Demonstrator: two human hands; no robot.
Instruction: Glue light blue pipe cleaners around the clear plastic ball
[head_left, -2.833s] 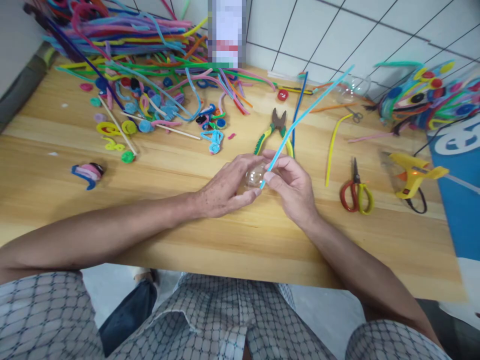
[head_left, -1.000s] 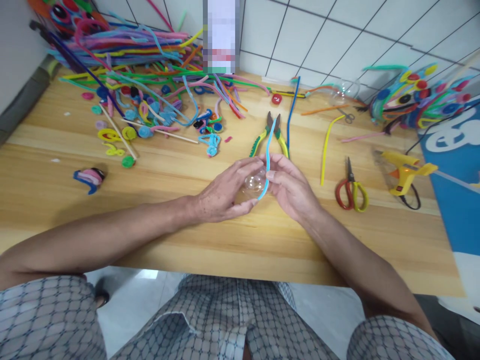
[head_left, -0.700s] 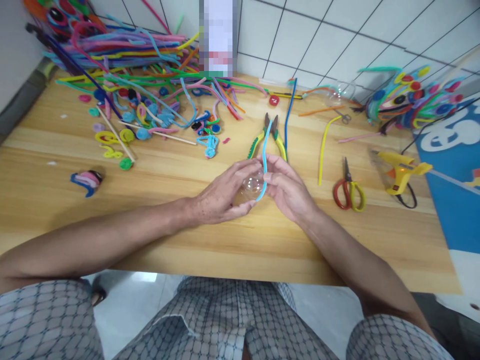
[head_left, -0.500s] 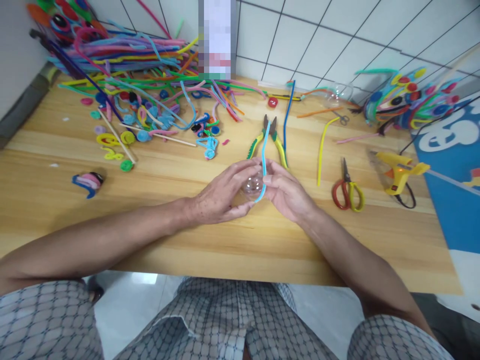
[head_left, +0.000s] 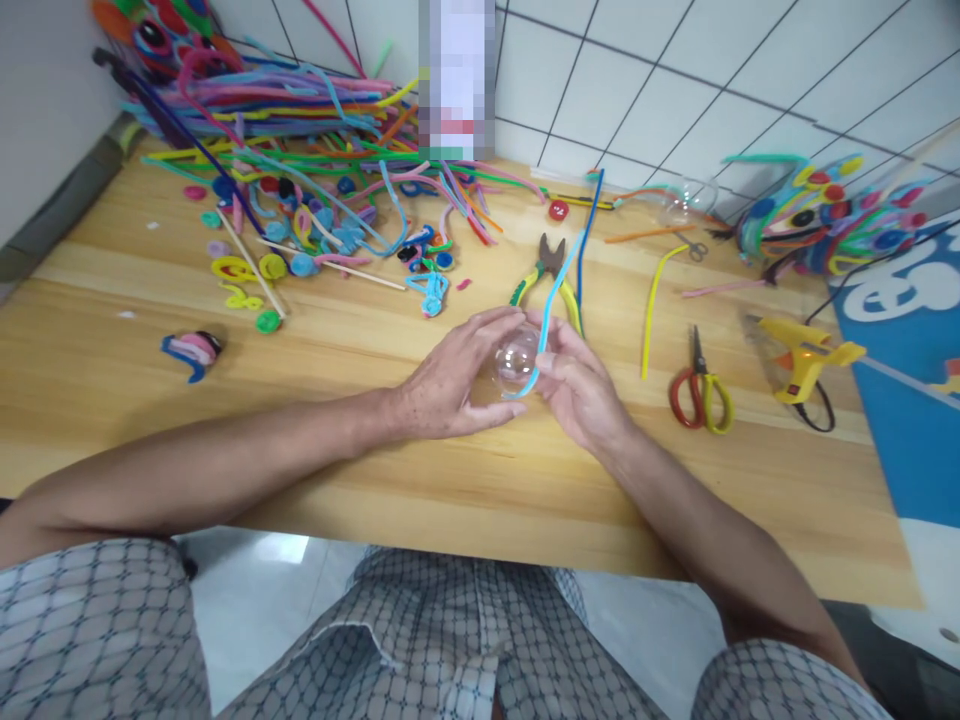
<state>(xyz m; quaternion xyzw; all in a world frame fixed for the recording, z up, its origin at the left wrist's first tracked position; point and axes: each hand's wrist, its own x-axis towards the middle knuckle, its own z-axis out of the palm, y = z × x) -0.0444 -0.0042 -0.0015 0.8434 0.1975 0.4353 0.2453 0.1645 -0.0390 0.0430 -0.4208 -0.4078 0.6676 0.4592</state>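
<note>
A clear plastic ball (head_left: 516, 360) sits between my hands, above the tabletop. My left hand (head_left: 454, 378) cups it from the left, fingers over the far side and thumb along the near side. With my right hand (head_left: 579, 385), I pinch a light blue pipe cleaner (head_left: 551, 305) against the ball's right side. Its lower end curves under the ball's near edge, while its long free end slants up and right. Just beyond my fingers lie pliers (head_left: 553, 256) with green and yellow handles, partly hidden by my right hand and the pipe cleaner.
Scissors (head_left: 700, 385) and a yellow glue gun (head_left: 806, 358) lie to the right. Loose pipe cleaners (head_left: 300, 110) pile up at the back left, near small coiled pieces. Two decorated balls (head_left: 799, 215) stand at the back right. The table's front edge (head_left: 450, 553) is close to me.
The light blue pipe cleaner's free end has tipped to the right, and its lower end now curves further left beneath the ball. More of the ball shows. The whole view has shifted slightly.
</note>
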